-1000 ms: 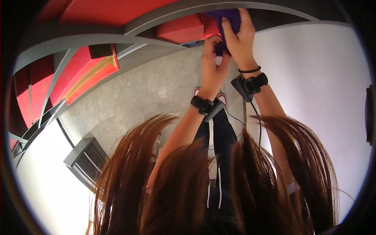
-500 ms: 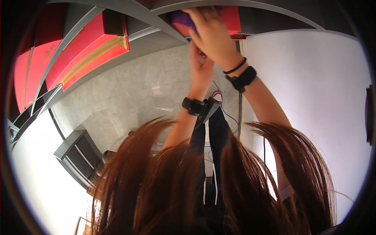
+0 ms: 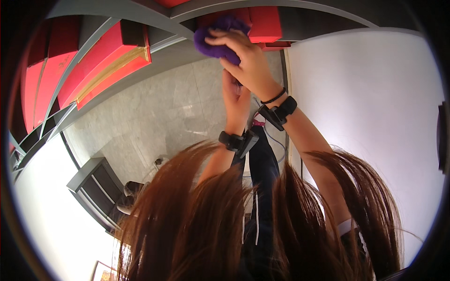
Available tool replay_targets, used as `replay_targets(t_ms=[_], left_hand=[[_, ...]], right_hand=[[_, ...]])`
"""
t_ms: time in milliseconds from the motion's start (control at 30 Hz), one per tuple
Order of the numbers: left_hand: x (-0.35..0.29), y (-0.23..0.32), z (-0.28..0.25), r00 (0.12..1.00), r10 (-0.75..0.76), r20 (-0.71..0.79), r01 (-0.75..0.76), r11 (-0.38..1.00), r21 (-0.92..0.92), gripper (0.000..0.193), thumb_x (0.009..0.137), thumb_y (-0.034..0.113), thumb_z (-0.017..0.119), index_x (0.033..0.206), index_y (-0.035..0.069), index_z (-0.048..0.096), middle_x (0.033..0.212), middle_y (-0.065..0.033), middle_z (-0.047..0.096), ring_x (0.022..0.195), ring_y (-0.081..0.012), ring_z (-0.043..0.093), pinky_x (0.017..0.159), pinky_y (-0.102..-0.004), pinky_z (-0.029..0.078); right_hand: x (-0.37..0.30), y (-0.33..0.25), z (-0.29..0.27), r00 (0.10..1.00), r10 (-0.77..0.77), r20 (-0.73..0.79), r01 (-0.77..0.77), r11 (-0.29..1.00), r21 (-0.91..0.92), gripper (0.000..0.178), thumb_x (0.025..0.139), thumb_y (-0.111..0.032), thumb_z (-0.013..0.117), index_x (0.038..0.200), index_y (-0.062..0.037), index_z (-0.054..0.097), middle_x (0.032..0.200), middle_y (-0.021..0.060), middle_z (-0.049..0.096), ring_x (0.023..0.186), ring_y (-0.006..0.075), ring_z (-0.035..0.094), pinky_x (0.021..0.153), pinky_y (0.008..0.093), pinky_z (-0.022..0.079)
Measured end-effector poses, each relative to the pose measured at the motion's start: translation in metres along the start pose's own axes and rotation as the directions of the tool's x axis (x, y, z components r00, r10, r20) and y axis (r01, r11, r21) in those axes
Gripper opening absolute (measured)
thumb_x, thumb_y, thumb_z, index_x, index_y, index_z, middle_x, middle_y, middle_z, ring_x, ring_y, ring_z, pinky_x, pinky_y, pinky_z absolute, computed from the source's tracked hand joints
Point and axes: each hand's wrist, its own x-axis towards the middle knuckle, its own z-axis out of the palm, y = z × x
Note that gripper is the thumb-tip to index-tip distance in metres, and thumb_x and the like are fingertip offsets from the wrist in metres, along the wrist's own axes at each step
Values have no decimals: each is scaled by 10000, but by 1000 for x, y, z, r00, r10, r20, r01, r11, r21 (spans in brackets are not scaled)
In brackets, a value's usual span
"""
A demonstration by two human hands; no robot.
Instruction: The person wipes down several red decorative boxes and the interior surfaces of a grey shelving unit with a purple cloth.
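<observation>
Several red boxes (image 3: 51, 89) at far left, standing in a gray shelf (image 3: 161, 18), one with a yellowish strip along its edge. Lower down, a dark gray cabinet (image 3: 96, 187) with pale strips on its front. Next, pale gray floor (image 3: 173, 89), seen beneath the shelf. Near the top middle, a crumpled purple cloth (image 3: 206, 44), close beside the shelf, overlapping another red box (image 3: 266, 23) in this view. Just below the cloth, left hand (image 3: 236, 100) with fingers curled, partly hidden behind the right; cannot tell whether grasping anything. Right hand (image 3: 251, 61) gripping the cloth, fingers bent across it, thumb at its lower edge. Farther right, a broad white surface (image 3: 361, 93).
</observation>
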Motion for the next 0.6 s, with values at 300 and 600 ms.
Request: replay_targets(t_ms=[300, 600], left_hand=[[-10, 5, 24, 990, 107, 90, -132, 922, 364, 377, 857, -68, 552, 1220, -26, 463, 1033, -88, 562, 916, -136, 559, 822, -261, 455], [46, 8, 28, 986, 158, 58, -164, 978, 132, 475, 930, -26, 514, 1376, -4, 355, 1317, -103, 506, 1213, -166, 481, 1031, -299, 363]], right_hand=[[-26, -11, -33, 831, 393, -392, -314, 915, 252, 372, 781, -15, 592, 1150, -57, 620, 1057, 110, 685, 959, 190, 654, 851, 295, 498], [50, 43, -7, 981, -77, -177, 6, 928, -373, 279, 798, -94, 598, 1032, 56, 569, 898, 301, 585, 839, 478, 556, 752, 513, 466]])
